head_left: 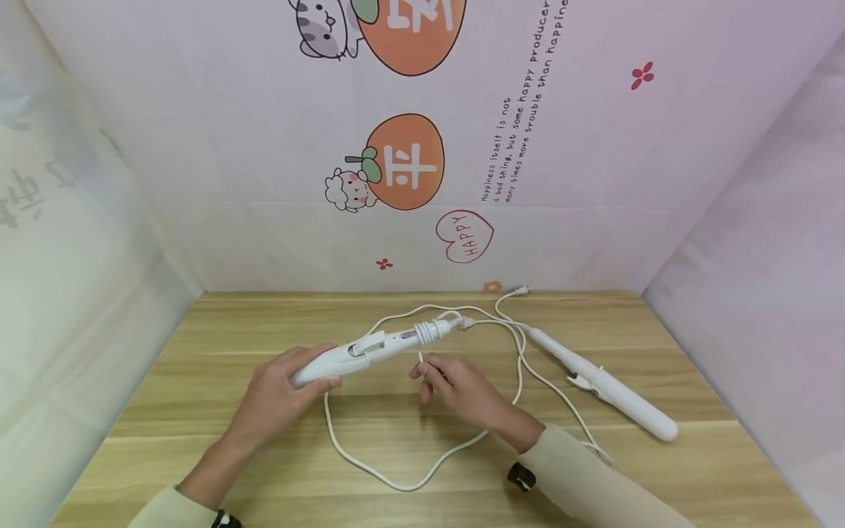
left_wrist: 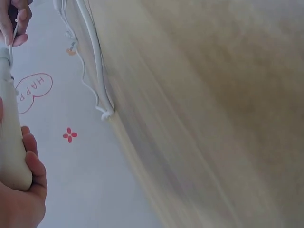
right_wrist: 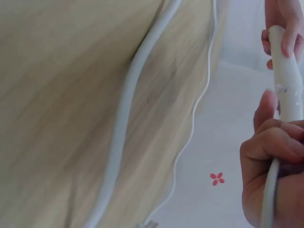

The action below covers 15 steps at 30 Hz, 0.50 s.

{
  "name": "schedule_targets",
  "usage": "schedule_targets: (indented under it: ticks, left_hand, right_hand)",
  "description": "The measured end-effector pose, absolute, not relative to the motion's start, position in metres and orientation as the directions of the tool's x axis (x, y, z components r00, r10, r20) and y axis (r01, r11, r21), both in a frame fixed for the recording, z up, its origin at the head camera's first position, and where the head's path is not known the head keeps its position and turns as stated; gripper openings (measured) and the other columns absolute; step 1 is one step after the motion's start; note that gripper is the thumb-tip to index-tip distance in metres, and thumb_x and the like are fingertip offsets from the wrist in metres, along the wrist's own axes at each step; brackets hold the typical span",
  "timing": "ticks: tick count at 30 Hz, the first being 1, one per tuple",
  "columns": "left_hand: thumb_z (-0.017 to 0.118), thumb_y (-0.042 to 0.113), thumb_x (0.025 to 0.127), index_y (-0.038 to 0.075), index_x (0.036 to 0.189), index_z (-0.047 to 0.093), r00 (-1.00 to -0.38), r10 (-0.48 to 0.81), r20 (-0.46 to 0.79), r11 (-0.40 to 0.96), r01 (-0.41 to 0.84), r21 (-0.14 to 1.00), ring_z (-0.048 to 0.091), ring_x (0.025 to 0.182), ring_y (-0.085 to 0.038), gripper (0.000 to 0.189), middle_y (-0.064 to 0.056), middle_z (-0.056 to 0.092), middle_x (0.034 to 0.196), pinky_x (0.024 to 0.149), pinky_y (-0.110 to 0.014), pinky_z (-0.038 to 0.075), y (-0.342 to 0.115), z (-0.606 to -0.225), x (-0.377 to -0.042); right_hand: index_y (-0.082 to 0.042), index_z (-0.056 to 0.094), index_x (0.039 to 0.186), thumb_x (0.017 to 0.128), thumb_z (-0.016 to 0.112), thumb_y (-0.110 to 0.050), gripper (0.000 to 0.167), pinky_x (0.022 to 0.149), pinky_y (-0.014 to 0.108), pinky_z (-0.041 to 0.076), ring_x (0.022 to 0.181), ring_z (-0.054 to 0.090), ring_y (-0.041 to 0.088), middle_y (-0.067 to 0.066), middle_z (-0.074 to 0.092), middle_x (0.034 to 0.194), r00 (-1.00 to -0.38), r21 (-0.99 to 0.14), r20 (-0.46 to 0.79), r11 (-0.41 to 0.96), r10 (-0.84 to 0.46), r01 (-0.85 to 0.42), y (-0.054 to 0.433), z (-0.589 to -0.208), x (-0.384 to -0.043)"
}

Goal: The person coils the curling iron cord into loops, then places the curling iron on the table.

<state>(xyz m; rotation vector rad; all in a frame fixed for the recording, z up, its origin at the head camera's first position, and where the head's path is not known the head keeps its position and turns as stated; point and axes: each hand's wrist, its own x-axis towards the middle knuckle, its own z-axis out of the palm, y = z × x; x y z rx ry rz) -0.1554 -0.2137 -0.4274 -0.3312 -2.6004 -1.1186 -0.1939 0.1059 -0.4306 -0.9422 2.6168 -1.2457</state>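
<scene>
A white hair curling iron (head_left: 330, 364) is held up at a slant over the table, its rounded end gripped by my left hand (head_left: 273, 396). A small lever (head_left: 370, 343) stands out from its upper side. Several turns of white cord (head_left: 425, 334) wrap its far end. Just below those turns, my right hand (head_left: 462, 389) pinches the cord between thumb and fingers. In the right wrist view the cord (right_wrist: 270, 194) runs through the curled fingers. From there a wide loop of cord (head_left: 404, 489) lies on the table.
A second white curling iron (head_left: 607, 385) lies slanted at the right, its cord trailing from the far end. One plug (head_left: 521, 291) lies at the table's back edge, another (head_left: 466, 322) near the held iron's tip. Printed cloth walls (head_left: 568, 249) enclose the wooden table (head_left: 218, 330).
</scene>
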Motion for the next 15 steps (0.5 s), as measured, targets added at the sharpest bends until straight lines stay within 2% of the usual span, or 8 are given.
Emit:
schedule_targets:
  ticks: [5,11,15]
  left_hand:
    - [0.093,0.027,0.089,0.026,0.137,0.077,-0.920,0.056,0.387,0.716,0.307,0.627,0.068,0.091,-0.017,0.051,-0.001,0.082,0.115,0.077,-0.033,0.051,-0.214,-0.424,-0.157]
    - [0.093,0.024,0.088,0.022,0.137,0.077,-0.897,0.066,0.438,0.755,0.332,0.566,0.071,0.093,-0.021,0.052,-0.006,0.081,0.115,0.078,-0.039,0.053,-0.216,-0.426,-0.159]
    - [0.094,0.018,0.085,0.016,0.135,0.077,-0.862,0.109,0.494,0.784,0.381,0.490,0.073,0.092,-0.024,0.053,-0.009,0.081,0.113,0.076,-0.042,0.056,-0.217,-0.430,-0.160]
  right_hand:
    - [-0.006,0.077,0.113,0.115,0.054,-0.011,0.024,0.061,0.021,0.044,0.058,0.042,-0.003,-0.010,0.064,0.071,-0.798,-0.610,0.192,0.567,-0.572,-0.554,0.108,-0.424,-0.189]
    - [-0.011,0.075,0.104,0.114,0.059,-0.017,0.020,0.053,0.021,0.040,0.055,0.041,-0.003,-0.012,0.057,0.068,-0.797,-0.558,0.215,0.599,-0.564,-0.575,0.112,-0.413,-0.186]
    - [-0.012,0.073,0.099,0.113,0.062,-0.017,0.018,0.054,0.019,0.040,0.058,0.043,-0.005,-0.013,0.056,0.067,-0.768,-0.502,0.228,0.604,-0.598,-0.619,0.115,-0.410,-0.184]
